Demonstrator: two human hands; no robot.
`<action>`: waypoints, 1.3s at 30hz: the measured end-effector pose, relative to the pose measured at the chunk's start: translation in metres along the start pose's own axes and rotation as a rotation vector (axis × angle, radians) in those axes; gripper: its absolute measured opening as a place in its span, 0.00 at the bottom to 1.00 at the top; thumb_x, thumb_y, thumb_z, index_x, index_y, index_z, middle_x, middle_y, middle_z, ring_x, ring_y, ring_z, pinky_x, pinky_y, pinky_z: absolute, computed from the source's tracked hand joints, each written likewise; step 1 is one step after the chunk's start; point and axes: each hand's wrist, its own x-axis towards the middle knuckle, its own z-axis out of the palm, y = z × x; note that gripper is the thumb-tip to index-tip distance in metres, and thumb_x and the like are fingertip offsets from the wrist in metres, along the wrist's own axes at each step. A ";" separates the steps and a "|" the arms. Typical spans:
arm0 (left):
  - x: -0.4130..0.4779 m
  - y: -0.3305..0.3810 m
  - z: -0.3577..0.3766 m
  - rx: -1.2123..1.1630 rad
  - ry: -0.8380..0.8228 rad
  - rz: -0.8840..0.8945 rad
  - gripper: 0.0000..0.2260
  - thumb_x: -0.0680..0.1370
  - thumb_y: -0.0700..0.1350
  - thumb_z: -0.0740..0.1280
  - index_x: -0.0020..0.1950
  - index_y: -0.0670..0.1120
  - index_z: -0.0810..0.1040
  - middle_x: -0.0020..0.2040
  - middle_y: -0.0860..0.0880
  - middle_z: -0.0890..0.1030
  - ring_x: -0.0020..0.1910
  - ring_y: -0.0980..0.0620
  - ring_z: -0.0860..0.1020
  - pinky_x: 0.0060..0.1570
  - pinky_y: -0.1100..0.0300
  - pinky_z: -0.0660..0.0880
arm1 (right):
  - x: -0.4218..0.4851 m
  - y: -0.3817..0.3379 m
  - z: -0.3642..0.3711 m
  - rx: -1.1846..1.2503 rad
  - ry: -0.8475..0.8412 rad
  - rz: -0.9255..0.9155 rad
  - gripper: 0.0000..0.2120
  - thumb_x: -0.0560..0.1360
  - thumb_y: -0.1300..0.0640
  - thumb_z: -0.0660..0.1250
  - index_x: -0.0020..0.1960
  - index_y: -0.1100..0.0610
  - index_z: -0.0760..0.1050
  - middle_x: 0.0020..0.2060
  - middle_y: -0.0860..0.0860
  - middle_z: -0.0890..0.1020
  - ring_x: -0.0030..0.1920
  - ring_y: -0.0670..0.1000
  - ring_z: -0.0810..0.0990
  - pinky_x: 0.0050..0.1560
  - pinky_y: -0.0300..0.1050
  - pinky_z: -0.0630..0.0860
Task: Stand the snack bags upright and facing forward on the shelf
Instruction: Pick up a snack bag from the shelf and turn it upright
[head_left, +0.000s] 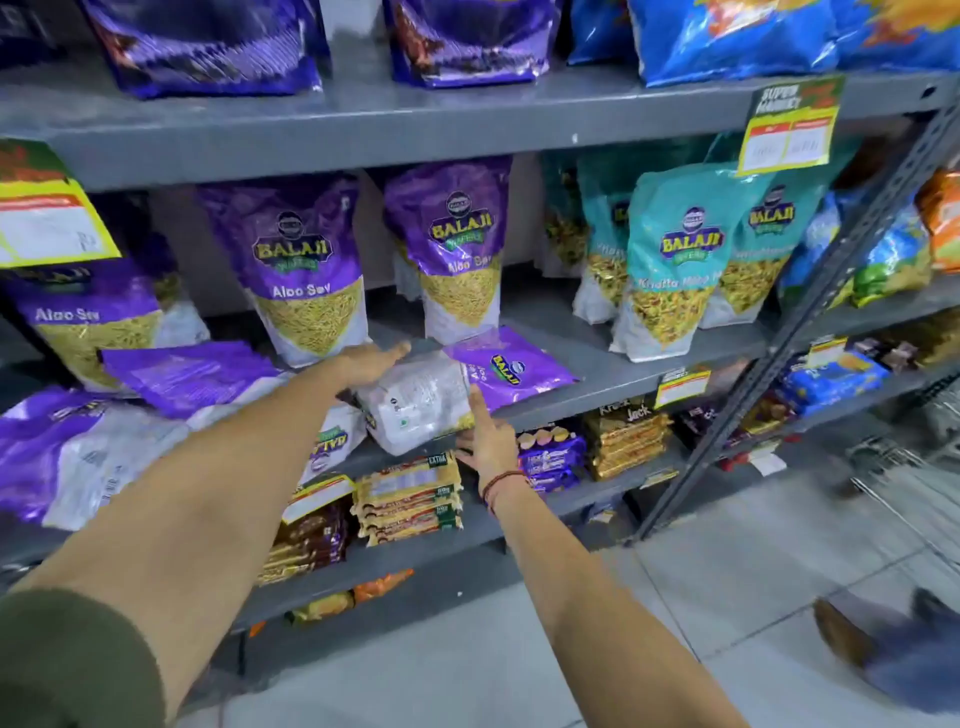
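Note:
A purple Aloo Sev bag lies flat at the front of the grey middle shelf, its white back partly turned up. My left hand rests on its top left edge, fingers stretched out. My right hand touches its lower right edge with the forefinger raised against the bag. Two purple bags stand upright behind it. More purple bags lie toppled to the left.
Teal snack bags stand upright on the right of the same shelf. Biscuit packs fill the shelf below. A slanted grey upright post is at the right, with a wire trolley and a person's shoe on the tiled floor.

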 end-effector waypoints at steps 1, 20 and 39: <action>0.006 -0.003 -0.001 -0.010 -0.077 -0.011 0.39 0.71 0.73 0.50 0.69 0.45 0.67 0.69 0.42 0.70 0.69 0.42 0.67 0.62 0.53 0.68 | 0.002 -0.002 0.006 0.107 -0.037 0.022 0.25 0.69 0.35 0.66 0.42 0.58 0.73 0.38 0.58 0.76 0.41 0.55 0.75 0.57 0.60 0.78; -0.027 0.014 0.045 -0.865 -0.592 0.161 0.24 0.61 0.58 0.74 0.51 0.47 0.79 0.43 0.51 0.86 0.42 0.55 0.84 0.41 0.61 0.81 | 0.021 -0.020 -0.048 0.259 -0.274 -0.051 0.39 0.56 0.49 0.82 0.62 0.60 0.73 0.55 0.59 0.83 0.54 0.58 0.83 0.59 0.60 0.77; -0.042 0.050 0.010 -1.147 0.084 0.509 0.18 0.54 0.47 0.80 0.41 0.51 0.82 0.37 0.60 0.85 0.41 0.62 0.82 0.47 0.66 0.78 | 0.048 -0.134 -0.069 0.150 -0.467 -0.580 0.10 0.69 0.71 0.69 0.46 0.58 0.79 0.37 0.47 0.87 0.38 0.46 0.84 0.41 0.40 0.80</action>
